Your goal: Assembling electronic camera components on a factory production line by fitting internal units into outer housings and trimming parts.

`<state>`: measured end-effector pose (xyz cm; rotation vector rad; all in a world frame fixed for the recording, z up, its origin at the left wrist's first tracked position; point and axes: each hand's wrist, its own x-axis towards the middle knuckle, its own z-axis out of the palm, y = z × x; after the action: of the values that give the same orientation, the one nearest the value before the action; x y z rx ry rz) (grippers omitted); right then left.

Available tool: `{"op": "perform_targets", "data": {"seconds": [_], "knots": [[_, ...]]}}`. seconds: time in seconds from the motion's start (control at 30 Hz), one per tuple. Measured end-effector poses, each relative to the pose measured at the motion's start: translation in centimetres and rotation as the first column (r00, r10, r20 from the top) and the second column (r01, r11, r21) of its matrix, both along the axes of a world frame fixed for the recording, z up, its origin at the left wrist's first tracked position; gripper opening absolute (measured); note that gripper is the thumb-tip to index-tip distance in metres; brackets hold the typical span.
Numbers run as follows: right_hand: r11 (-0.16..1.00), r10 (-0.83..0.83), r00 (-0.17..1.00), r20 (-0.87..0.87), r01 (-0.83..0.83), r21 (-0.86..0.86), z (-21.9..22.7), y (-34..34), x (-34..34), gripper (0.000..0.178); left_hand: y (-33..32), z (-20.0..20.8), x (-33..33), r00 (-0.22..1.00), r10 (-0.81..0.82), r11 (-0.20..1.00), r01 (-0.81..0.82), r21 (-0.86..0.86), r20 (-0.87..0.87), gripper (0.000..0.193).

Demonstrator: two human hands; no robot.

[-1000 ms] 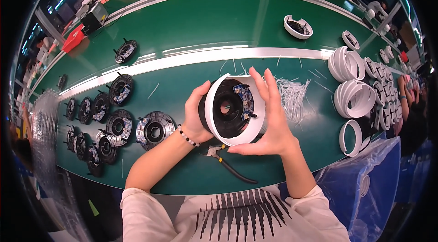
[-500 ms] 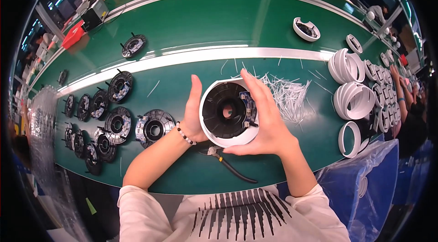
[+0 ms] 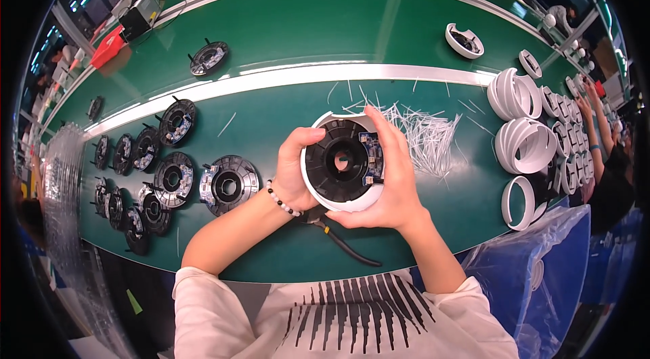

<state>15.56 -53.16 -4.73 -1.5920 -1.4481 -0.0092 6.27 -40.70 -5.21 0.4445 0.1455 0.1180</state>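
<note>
White plastic ring (image 3: 365, 200), head view: raised over the near bench, between both hands, black disc (image 3: 326, 171) inside. Left hand (image 3: 293, 168) part-curled on the left rim, thumb on top; right hand (image 3: 395, 186) cupped, gripping the right side. Likely hazard: uneven thumb pressure tilting the disc, or fingers catching the blue circuit board (image 3: 368, 148). Green bench (image 3: 264, 250) bears white strips (image 3: 432, 148), pliers (image 3: 349, 249). Co-workers' arms (image 3: 594, 129) far right; blue plastic-lined bin (image 3: 565, 271) below.

Held white ring (image 3: 349, 206) — smooth plastic
</note>
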Motion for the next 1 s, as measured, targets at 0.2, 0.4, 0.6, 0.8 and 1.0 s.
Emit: {"op": "perform_targets", "data": {"seconds": [0.2,0.4,0.6,0.8,1.0], "knots": [[0.998,-0.066,0.998,-0.007,0.067,0.02,0.7,0.4,0.5,0.11,0.2,1.1,0.8,0.986,0.162,0.984,-0.158,0.082,-0.042,0.054],[0.948,-0.051,0.953,0.297,-0.048,0.316,1.1,0.7,1.6,0.054,1.2,2.5,0.3,0.99,0.132,0.991,-0.132,0.012,-0.058,0.049],[0.963,0.023,0.948,0.316,-0.106,0.247,2.5,0.0,1.1,0.038,1.0,1.6,-0.1,0.969,-0.057,0.998,0.065,0.024,-0.241,0.042],[0.976,0.058,0.962,0.267,-0.111,0.187,3.5,-1.1,2.4,0.041,1.9,0.9,-0.2,0.96,-0.208,0.978,0.205,-0.036,-0.189,0.044],[0.956,-0.016,0.959,0.284,-0.068,0.284,2.8,-1.4,2.1,0.036,1.0,0.4,0.4,0.964,-0.164,0.984,0.176,0.041,-0.21,0.052]]}}
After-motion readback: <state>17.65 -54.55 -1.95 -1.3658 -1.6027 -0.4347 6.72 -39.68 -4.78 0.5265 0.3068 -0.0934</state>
